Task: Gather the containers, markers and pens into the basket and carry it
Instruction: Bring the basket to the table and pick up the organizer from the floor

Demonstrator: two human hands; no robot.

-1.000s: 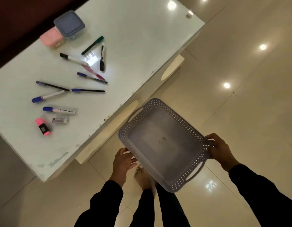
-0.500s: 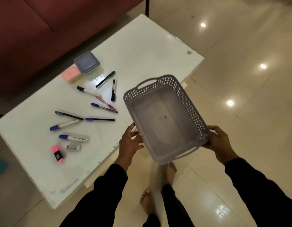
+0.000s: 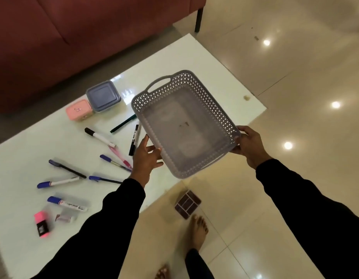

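- Grey perforated basket (image 3: 184, 125), empty, held in the air over the near right edge of the tabletop (image 3: 194, 57), tilted toward the camera.
- Gripped on its right rim by the right hand (image 3: 250, 147), fingers curled round the edge; steadied on the left by the left hand (image 3: 147, 158), fingers spread against the wall, not clearly wrapped round it.
- Possible slip on that looser left side, tipping the basket down onto the black marker (image 3: 134, 139) and pink pen (image 3: 119, 156) just beside it.
- Risk of pens rolling off the glossy top if knocked in setting down.
- Purple-lidded container (image 3: 103, 96) touching pink container (image 3: 79, 109) near the far edge; blue markers, pink highlighter (image 3: 41, 224) well apart to the left.
- White glossy tabletop, red sofa (image 3: 74, 37) behind, shiny cream tiled floor (image 3: 295, 77) with lamp reflections, bare feet below.
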